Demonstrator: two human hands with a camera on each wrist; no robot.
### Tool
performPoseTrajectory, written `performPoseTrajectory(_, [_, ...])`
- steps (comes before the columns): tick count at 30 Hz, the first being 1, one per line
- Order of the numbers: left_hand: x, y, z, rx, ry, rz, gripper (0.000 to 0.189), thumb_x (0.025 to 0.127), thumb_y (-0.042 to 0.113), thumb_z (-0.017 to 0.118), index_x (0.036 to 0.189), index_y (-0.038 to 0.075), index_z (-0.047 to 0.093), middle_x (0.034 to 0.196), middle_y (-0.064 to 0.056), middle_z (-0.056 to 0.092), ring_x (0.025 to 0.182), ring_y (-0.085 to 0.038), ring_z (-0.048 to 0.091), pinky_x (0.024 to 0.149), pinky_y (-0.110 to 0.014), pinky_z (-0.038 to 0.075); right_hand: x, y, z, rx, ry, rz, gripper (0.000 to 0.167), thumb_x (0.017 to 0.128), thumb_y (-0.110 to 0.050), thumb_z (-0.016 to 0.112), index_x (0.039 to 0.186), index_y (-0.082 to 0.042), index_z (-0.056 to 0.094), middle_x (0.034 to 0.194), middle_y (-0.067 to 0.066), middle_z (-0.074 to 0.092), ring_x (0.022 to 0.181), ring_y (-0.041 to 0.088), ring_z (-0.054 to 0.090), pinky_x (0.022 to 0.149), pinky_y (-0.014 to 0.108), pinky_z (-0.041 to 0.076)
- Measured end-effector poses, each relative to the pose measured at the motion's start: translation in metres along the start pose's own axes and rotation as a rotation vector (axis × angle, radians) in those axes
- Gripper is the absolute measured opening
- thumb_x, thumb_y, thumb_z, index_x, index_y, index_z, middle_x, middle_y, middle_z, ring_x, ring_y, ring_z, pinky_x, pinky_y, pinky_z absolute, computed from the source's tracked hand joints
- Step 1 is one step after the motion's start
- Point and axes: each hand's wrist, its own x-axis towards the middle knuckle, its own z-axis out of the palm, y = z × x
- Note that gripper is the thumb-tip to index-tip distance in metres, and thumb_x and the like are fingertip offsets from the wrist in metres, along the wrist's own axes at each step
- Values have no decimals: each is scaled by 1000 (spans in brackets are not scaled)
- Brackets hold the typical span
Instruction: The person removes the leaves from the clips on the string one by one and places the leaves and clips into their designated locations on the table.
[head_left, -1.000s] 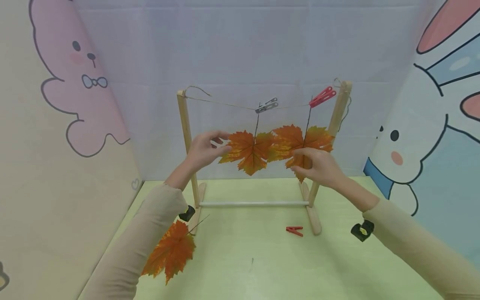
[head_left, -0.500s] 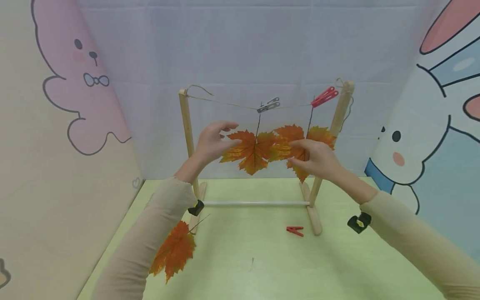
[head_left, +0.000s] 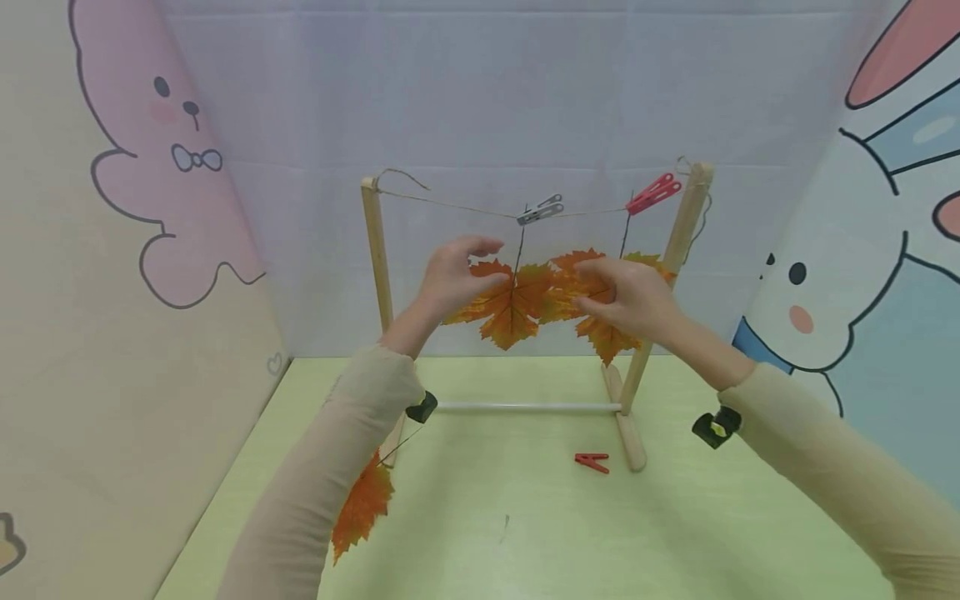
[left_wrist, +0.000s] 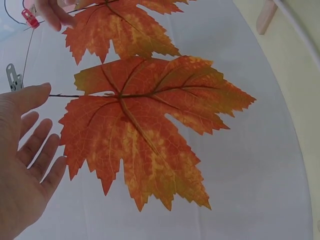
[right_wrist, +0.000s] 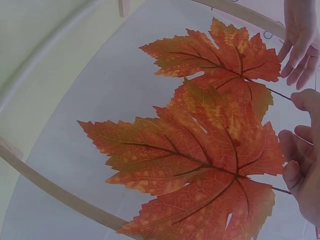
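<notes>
Under string line, left hand (head_left: 453, 271) rising, fingers relaxed beside middle leaf (head_left: 510, 304); right hand (head_left: 626, 296) lifting too, pinching right leaf (head_left: 611, 333).

a pale green table (head_left: 525, 533) stood against a white back wall (head_left: 480, 92); cartoon rabbits covered the beige left wall (head_left: 90, 292) and blue right wall (head_left: 885, 275).

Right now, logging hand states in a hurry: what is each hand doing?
Left hand: open, fingers straight beside the grey-pegged orange maple leaf.
Right hand: cannot tell; at the red-pegged orange maple leaf.
</notes>
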Motion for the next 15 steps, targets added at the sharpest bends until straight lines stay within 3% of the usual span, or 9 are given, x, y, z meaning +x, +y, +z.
performPoseTrajectory(2, [2,2,3,3,-2,-1,42,81,19,69,120,10,58,118,-6,58,106,-19,53,86,-31,45,3,1,-1,-14,2,-8,36,76,-14,72,107,2,63,98,16,66,74,25,61,60,36,47])
performPoseTrajectory(6, [7,6,8,-24,-9,11,41,81,15,69,120,7,58,118,-8,58,106,-19,52,86,-28,46,10,1,-5,-11,4,12,37,77,-15,71,109,2,62,102,16,65,71,26,60,62,39,47])
performPoseTrajectory(10, [9,8,12,-52,-23,9,39,81,10,67,118,4,58,116,-9,59,106,-22,53,87,-28,45,17,1,-11,-4,16,50,38,79,-16,70,112,-1,61,100,13,65,59,19,53,55,30,43])
performPoseTrajectory(15, [12,8,15,-56,-36,-13,38,83,8,65,119,4,57,114,-9,59,105,-21,53,85,-26,46,29,2,-19,-3,118,45,33,78,-11,70,109,-2,63,98,12,66,48,10,40,45,21,31])
